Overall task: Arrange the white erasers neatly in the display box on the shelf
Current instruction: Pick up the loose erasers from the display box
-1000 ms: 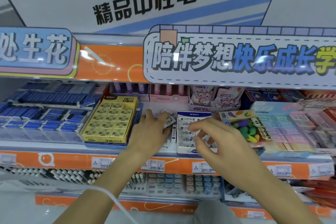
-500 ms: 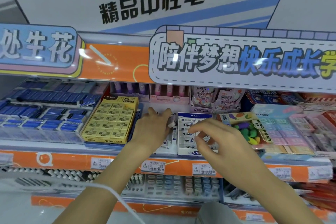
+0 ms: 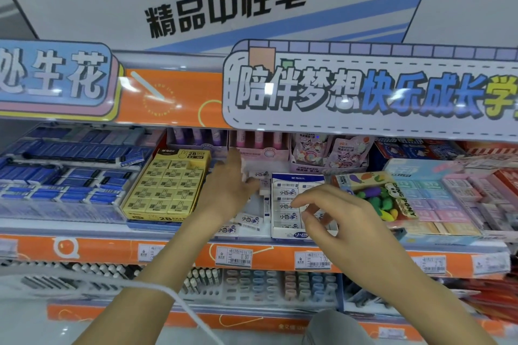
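Head view: my left hand (image 3: 227, 190) has reached farther back since a second ago, fingers (image 3: 251, 183) grasping a white eraser (image 3: 263, 185) left of the display box (image 3: 297, 204). Right hand (image 3: 336, 216) hovers over the box, fingers curled, released. Loose erasers (image 3: 241, 223) lie near; the yellow eraser box (image 3: 165, 187) crowds the left.

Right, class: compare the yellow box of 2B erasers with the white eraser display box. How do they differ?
The yellow 2B eraser box is wider and holds neat full rows; the white-and-blue display box is narrower, with loose white erasers lying beside it. Both sit tilted on the same shelf.
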